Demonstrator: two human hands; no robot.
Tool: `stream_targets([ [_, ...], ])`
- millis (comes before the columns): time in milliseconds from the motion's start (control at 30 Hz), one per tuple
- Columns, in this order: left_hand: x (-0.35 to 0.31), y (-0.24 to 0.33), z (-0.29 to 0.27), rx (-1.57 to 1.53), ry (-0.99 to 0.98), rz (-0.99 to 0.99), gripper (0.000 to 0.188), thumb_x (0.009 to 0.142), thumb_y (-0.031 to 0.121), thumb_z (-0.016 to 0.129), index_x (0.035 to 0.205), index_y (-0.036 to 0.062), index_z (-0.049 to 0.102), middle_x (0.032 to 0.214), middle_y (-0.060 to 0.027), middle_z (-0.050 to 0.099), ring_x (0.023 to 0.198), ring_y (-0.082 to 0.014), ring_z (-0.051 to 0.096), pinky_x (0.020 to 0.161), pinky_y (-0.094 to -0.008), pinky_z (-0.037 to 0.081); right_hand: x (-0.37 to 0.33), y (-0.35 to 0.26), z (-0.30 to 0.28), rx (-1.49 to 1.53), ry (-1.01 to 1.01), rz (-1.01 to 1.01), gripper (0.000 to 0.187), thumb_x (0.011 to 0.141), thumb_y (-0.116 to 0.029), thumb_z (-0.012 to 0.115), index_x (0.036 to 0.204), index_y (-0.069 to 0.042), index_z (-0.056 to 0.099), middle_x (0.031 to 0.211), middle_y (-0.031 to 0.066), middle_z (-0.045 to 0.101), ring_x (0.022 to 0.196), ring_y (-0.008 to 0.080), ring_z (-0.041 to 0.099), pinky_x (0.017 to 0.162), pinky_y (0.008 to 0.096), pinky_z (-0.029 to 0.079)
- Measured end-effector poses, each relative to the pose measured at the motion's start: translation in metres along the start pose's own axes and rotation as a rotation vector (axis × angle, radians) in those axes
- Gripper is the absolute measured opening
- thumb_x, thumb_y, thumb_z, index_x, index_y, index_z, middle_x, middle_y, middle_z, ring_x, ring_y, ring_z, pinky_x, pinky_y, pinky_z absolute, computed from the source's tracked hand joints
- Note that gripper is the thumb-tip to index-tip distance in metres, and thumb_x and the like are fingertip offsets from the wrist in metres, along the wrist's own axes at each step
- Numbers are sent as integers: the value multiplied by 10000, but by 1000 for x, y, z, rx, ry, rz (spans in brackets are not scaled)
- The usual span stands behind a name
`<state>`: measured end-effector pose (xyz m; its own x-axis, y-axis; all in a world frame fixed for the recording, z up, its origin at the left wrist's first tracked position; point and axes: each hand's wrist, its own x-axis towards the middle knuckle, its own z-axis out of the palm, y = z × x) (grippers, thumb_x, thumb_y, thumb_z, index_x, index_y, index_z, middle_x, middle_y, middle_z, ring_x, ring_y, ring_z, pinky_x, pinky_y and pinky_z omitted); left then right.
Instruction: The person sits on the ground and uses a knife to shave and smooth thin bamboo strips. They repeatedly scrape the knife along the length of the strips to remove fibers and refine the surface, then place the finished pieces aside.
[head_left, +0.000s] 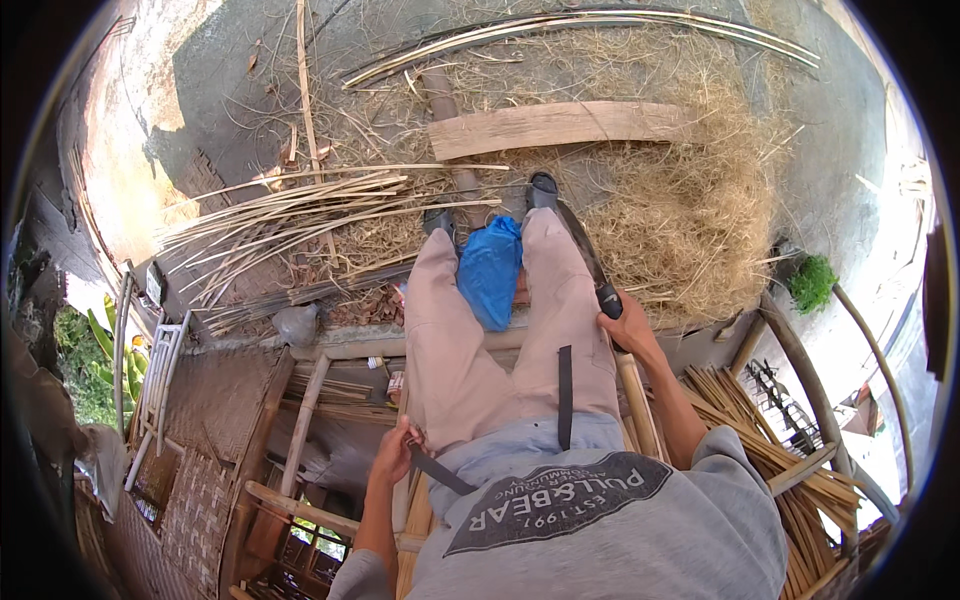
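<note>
I sit with my legs stretched forward. My right hand (pixel 625 325), beside my right thigh, is closed round the black handle of a large knife (pixel 584 243). Its long dark blade runs forward along my right lower leg toward the shoe. Near my left hip, my left hand (pixel 397 450) pinches the end of a dark strap (pixel 441 470) that comes from my waist. A second dark strap (pixel 565 398) lies loose over my right thigh. Between my knees rests a crumpled blue plastic bag (pixel 490 275).
Thin split bamboo strips (pixel 290 220) lie ahead on the left. Fine shavings (pixel 690 220) cover the ground ahead on the right, near a broad wooden board (pixel 560 128). More bamboo strips (pixel 740 440) are bundled at my right, beside a bamboo frame (pixel 820 375).
</note>
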<state>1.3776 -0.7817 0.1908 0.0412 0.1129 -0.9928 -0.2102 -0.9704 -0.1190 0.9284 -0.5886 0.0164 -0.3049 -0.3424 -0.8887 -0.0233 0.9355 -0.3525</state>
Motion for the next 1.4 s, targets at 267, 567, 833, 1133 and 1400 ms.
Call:
stream_targets([
  [267, 114, -146, -55, -510, 313, -169, 227, 1026, 302, 581, 854, 159, 621, 744, 27, 555, 660, -111, 546, 561, -289, 442, 128, -76, -3, 66, 401, -30, 342, 817, -283, 699, 998, -14, 592, 792, 109, 603, 708, 224, 575, 681, 374, 478],
  [567, 118, -91, -6, -313, 243, -65, 213, 1018, 280, 581, 842, 162, 608, 725, 27, 532, 647, -111, 535, 553, -294, 437, 160, -106, 24, 106, 259, -7, 346, 788, -298, 725, 976, -32, 607, 781, 64, 584, 699, 179, 546, 669, 340, 463],
  [833, 166, -36, 15, 65, 264, 44, 204, 1010, 261, 581, 831, 165, 597, 709, 27, 511, 636, -112, 524, 547, -298, 433, 256, -113, 9, -86, 291, -143, 370, 819, -330, 712, 1001, -22, 615, 741, 94, 598, 661, 211, 576, 647, 372, 473],
  [1133, 273, 24, 49, 707, 318, 290, 197, 1002, 239, 581, 819, 168, 585, 690, 27, 487, 623, -112, 513, 540, -302, 428, 420, -100, -19, -191, 429, -372, 384, 825, -361, 712, 1023, -40, 642, 736, 49, 611, 641, 158, 567, 622, 349, 474],
  [1400, 377, 94, 115, 1139, 372, 800, 193, 994, 220, 581, 808, 170, 574, 673, 27, 466, 612, -113, 503, 533, -306, 423, 514, -81, -16, -228, 464, -445, 480, 861, -486, 714, 1098, -76, 643, 886, 56, 725, 823, 129, 658, 760, 331, 524],
])
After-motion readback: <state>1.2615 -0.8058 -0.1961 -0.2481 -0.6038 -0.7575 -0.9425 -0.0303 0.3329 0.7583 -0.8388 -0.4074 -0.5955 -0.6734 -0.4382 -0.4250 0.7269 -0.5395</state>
